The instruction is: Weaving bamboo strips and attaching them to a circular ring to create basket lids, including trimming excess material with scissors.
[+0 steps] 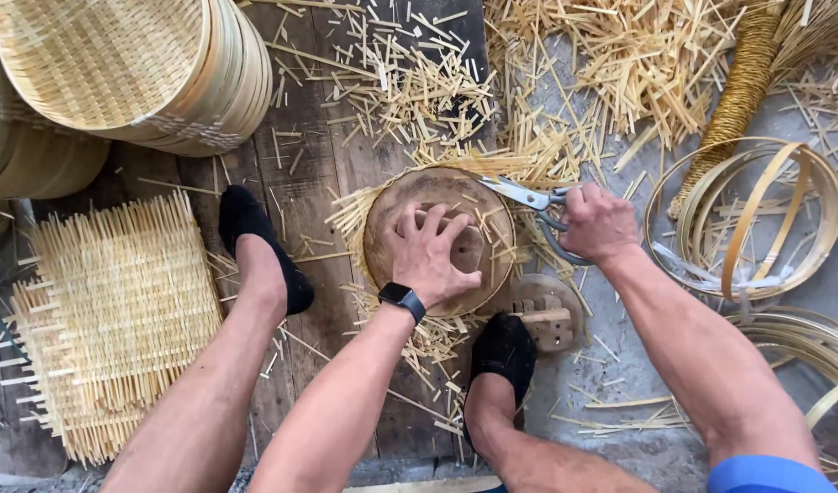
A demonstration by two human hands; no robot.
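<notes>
The left hand (430, 254) presses spread fingers flat on one round wooden disc (440, 239) lying on the plank floor (314, 173) between two black-socked feet — a woven bamboo mat is pinned under it, its strip ends poking out. The right hand (598, 222) is clenched around one pair of scissors (527, 197), blades at the disc's upper rim. One stack of woven trays (131, 73) sits upper left — bamboo hoops (746, 219) lie right.

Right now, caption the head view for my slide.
Left hand presses a round wooden mould onto a woven bamboo mat while right hand trims it with scissors.
</notes>
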